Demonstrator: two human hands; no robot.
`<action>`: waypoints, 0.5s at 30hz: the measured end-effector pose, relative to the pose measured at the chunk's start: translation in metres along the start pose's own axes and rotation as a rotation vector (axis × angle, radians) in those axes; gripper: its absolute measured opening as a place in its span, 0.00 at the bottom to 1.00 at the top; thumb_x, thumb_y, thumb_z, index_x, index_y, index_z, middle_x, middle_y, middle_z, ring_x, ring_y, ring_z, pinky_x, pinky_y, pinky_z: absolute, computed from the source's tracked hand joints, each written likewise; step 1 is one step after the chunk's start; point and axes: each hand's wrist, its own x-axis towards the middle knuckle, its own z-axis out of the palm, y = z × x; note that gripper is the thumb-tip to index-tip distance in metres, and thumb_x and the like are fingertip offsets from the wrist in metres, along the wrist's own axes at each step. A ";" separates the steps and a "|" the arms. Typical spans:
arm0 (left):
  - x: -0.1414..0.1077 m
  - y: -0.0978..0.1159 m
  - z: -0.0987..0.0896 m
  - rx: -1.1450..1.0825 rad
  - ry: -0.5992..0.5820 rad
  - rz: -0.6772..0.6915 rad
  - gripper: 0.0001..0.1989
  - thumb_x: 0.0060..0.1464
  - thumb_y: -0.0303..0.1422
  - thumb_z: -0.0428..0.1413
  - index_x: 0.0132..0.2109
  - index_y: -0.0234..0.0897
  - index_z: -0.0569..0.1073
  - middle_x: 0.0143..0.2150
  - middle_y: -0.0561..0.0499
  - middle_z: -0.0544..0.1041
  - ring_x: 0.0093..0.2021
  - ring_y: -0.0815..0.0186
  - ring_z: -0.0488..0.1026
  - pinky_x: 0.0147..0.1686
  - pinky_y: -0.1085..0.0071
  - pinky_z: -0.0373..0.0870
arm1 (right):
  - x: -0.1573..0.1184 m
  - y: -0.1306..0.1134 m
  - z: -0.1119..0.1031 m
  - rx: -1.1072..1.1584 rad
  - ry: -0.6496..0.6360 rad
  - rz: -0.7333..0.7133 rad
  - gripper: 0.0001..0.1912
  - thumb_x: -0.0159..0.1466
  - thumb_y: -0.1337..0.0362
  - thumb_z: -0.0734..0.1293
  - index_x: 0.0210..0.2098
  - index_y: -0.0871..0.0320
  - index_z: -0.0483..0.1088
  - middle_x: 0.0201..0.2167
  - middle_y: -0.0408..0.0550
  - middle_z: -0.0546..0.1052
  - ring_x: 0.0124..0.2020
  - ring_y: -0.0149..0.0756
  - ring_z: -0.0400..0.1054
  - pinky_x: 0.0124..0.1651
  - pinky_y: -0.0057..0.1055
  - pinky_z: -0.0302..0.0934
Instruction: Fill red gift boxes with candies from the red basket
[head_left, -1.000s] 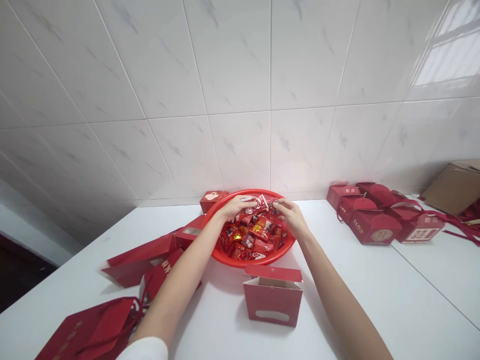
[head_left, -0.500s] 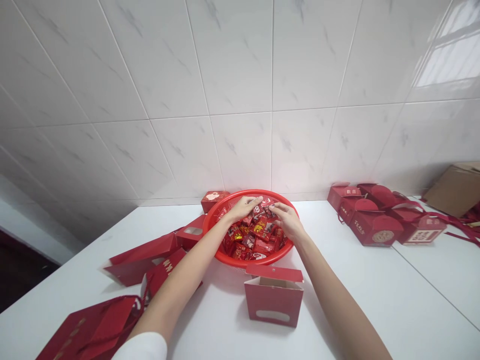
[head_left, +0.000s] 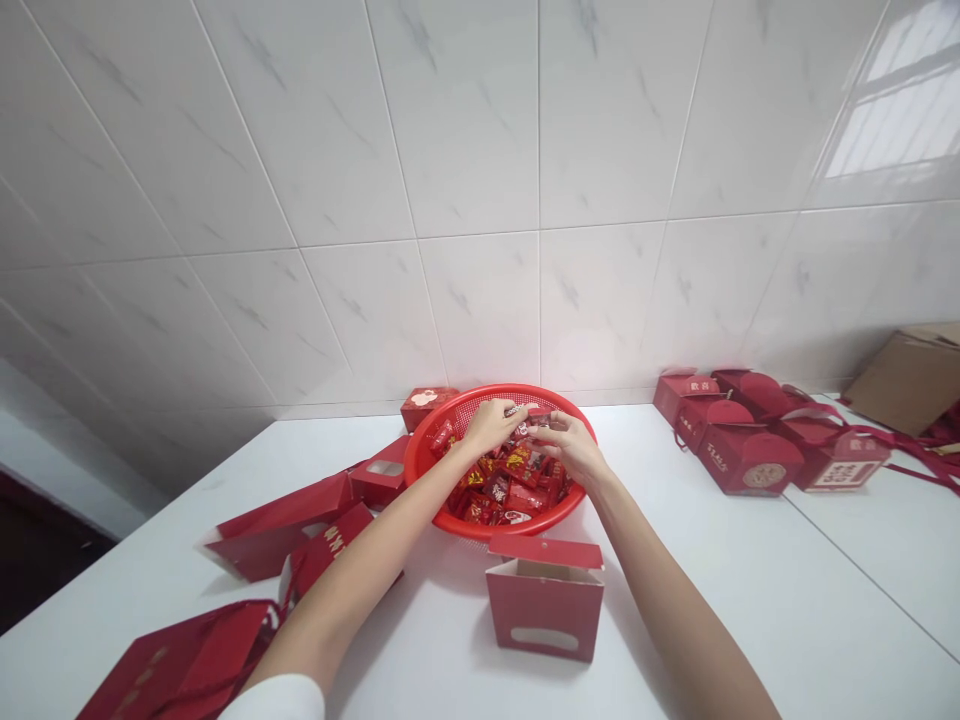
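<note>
A round red plastic basket (head_left: 420, 500) stands near the wall, holding many wrapped candies (head_left: 517, 460) in red, gold and dark wrappers. Over its back part, my left hand (head_left: 491, 424) has its fingers pressed together at a small dark-and-red packet; the fingertips are partly hidden. My right hand (head_left: 571, 445) is at the basket's right side, its fingers bent around a red packet (head_left: 538, 415) and facing the left hand. In front of the basket a red box (head_left: 546, 610) stands upright with its top flap partly raised and a pale oval window low on its side.
Red boxes and bags (head_left: 289, 520) lie to the left, partly behind my left arm. A small red box (head_left: 426, 402) is behind the basket. Several red boxes (head_left: 754, 460) and a cardboard box (head_left: 904, 380) stand at the right.
My left hand has shifted slightly right and its fingers have curled in more. My right hand has turned a little, with its fingers reaching left over the candies. The view has moved slightly.
</note>
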 end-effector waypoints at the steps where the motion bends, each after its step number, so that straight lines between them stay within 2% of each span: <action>1: 0.000 0.001 0.000 -0.005 0.007 0.005 0.25 0.56 0.48 0.52 0.19 0.38 0.57 0.17 0.56 0.57 0.22 0.70 0.56 0.25 0.71 0.47 | -0.001 -0.001 0.000 -0.003 0.000 -0.001 0.18 0.39 0.65 0.80 0.29 0.59 0.75 0.30 0.45 0.79 0.35 0.37 0.74 0.43 0.37 0.72; 5: -0.003 0.006 -0.001 -0.228 -0.038 0.001 0.29 0.58 0.56 0.46 0.21 0.38 0.57 0.19 0.56 0.58 0.22 0.69 0.58 0.25 0.72 0.53 | -0.002 -0.003 0.001 -0.017 -0.004 -0.029 0.18 0.38 0.66 0.79 0.29 0.58 0.75 0.30 0.45 0.79 0.35 0.38 0.75 0.42 0.38 0.72; 8: -0.005 0.008 -0.004 -0.369 -0.110 -0.056 0.30 0.53 0.60 0.49 0.22 0.39 0.58 0.19 0.56 0.60 0.19 0.70 0.60 0.22 0.72 0.56 | -0.004 -0.003 0.002 -0.032 -0.016 -0.028 0.17 0.40 0.65 0.79 0.30 0.58 0.76 0.31 0.45 0.79 0.35 0.38 0.75 0.42 0.37 0.72; 12: -0.007 0.007 -0.006 -0.390 -0.170 -0.105 0.28 0.53 0.59 0.52 0.24 0.38 0.63 0.19 0.55 0.64 0.17 0.70 0.63 0.17 0.73 0.58 | -0.005 -0.004 0.001 -0.042 -0.051 -0.001 0.20 0.40 0.65 0.79 0.33 0.58 0.76 0.33 0.44 0.79 0.36 0.37 0.74 0.40 0.36 0.73; 15: -0.008 0.005 -0.004 -0.360 -0.170 -0.099 0.28 0.54 0.58 0.51 0.23 0.38 0.62 0.18 0.56 0.63 0.15 0.71 0.61 0.14 0.74 0.55 | -0.004 -0.003 0.000 -0.068 -0.059 0.015 0.22 0.40 0.64 0.80 0.35 0.58 0.76 0.34 0.45 0.79 0.36 0.39 0.74 0.38 0.36 0.73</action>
